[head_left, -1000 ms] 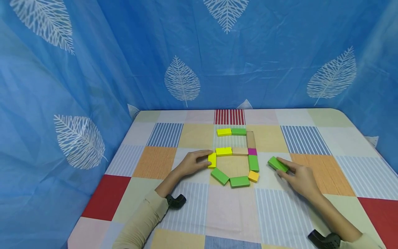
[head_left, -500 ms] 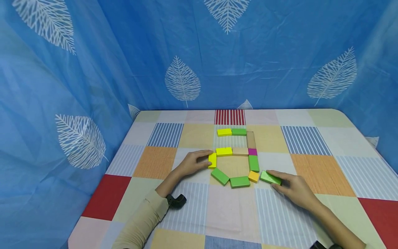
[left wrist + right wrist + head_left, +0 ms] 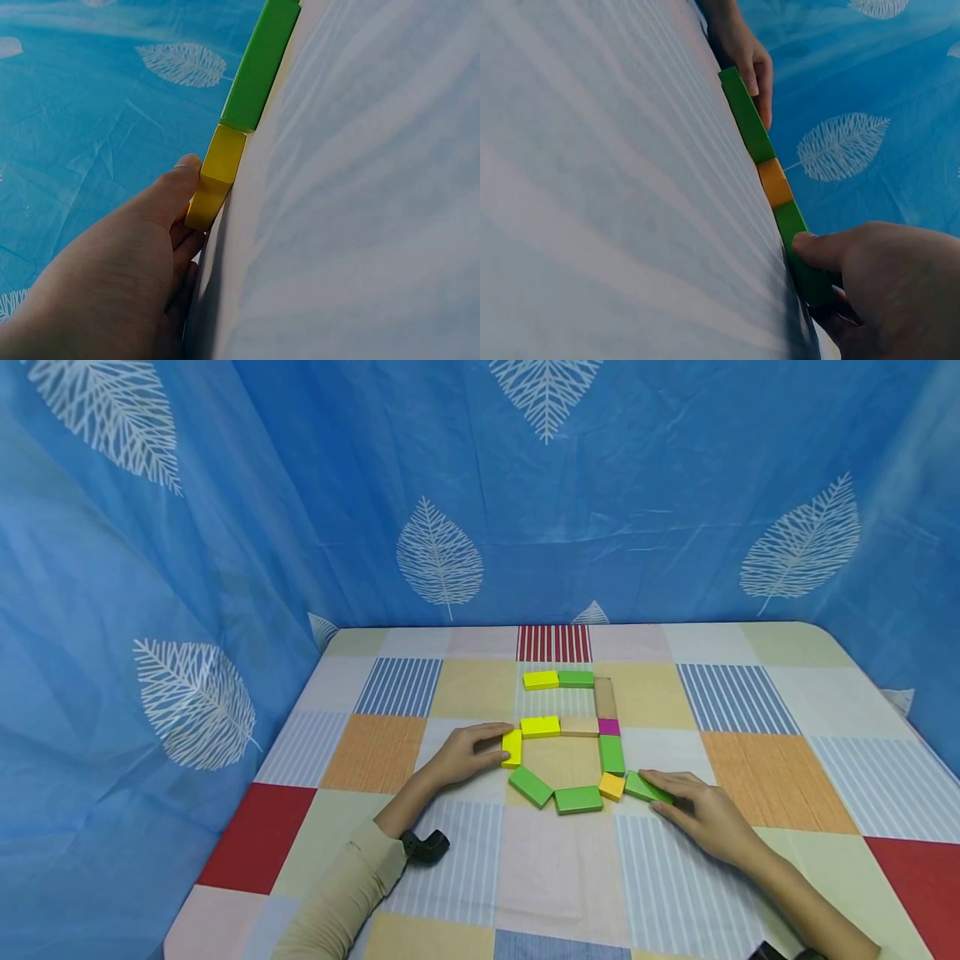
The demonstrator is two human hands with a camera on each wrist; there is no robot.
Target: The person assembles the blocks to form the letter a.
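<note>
My left hand [image 3: 461, 754] pinches a yellow block [image 3: 512, 749] at the left side of a ring of wooden blocks; the left wrist view shows the thumb on that yellow block [image 3: 221, 166]. On the right, my right hand [image 3: 708, 814] grips a green block [image 3: 648, 787] low at the tabletop, just right of the small orange block [image 3: 611, 787]. Its thumb lies along the green block [image 3: 799, 255] in the right wrist view. Two green blocks, one slanted [image 3: 531, 786] and one level [image 3: 579, 799], form the ring's near side. Another green block [image 3: 611, 754] stands above the orange one.
Above lie a yellow block [image 3: 540, 727], a plain wood block [image 3: 579, 726] and a purple block [image 3: 608, 726]. Farther back are a tall wood block [image 3: 604, 697], a green block [image 3: 576, 679] and a yellow block [image 3: 541, 680]. A patchwork cloth [image 3: 558, 877] covers the table; a blue curtain [image 3: 480, 485] hangs behind.
My right hand has moved left and nearer with the green block, bringing it beside the orange block. The left hand has stayed at the yellow block.
</note>
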